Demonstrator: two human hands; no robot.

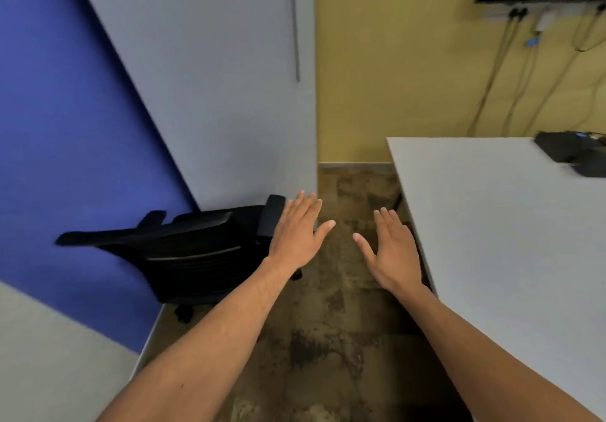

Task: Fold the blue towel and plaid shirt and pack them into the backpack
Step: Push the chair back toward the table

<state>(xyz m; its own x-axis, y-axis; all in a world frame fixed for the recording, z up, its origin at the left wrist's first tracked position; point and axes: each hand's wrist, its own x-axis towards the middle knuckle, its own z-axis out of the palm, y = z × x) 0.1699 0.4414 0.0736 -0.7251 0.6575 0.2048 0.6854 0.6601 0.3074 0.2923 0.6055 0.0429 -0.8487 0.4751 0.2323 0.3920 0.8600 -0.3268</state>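
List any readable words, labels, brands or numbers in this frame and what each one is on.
None can be read.
Black device on the white table: small blue mark, too blurred to read.
Wall sockets and plugs: nothing legible.
Black office chair: no visible label.
Left hand and right hand: open, empty, bearing no text.

Neither towel, shirt nor backpack can be seen. Only the left hand (296, 236) and right hand (392, 252) show, both flat, fingers spread, holding nothing, above the floor.
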